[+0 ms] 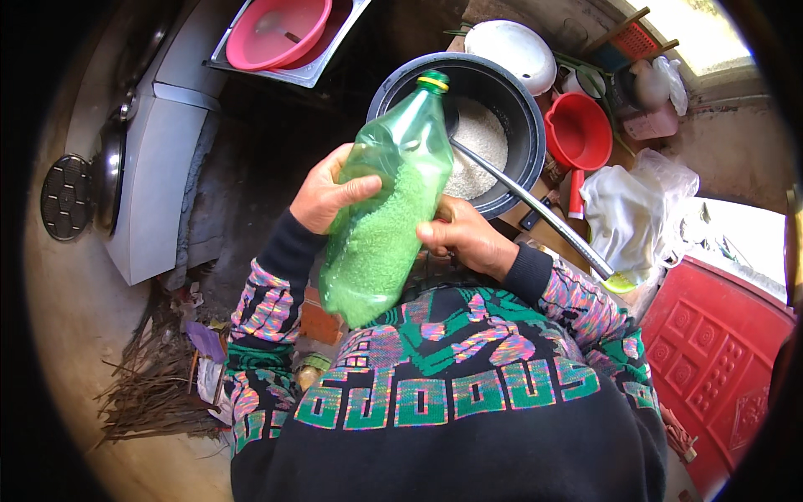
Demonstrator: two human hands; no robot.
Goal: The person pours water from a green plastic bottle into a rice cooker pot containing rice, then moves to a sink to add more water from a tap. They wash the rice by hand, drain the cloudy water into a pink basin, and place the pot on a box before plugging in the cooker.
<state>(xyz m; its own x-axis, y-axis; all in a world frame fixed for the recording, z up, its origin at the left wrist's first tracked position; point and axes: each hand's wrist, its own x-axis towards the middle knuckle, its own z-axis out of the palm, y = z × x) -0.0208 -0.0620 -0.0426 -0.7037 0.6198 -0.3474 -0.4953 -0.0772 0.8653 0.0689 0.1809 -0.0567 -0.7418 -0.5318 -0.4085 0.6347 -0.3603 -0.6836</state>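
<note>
Between my two hands is a large clear green plastic bottle (392,207), tilted with its capped neck pointing up and away from me. White grains that look like rice fill much of it, sloping along one side. My left hand (332,191) grips its left side, thumb across the front. My right hand (470,235) holds the right side lower down, thumb against the plastic. Behind the bottle stands a dark round pot (533,138) with more pale grains (480,141) inside. A long-handled metal ladle (533,204) leans out over the pot's rim towards the right.
Right of the pot are a red plastic dipper (580,135), a knife (536,213), a white enamel basin (511,53) and a white plastic bag (621,213). A pink basin (279,31) sits upper left. Dry twigs (160,395) lie lower left; a red door panel (709,351) stands right.
</note>
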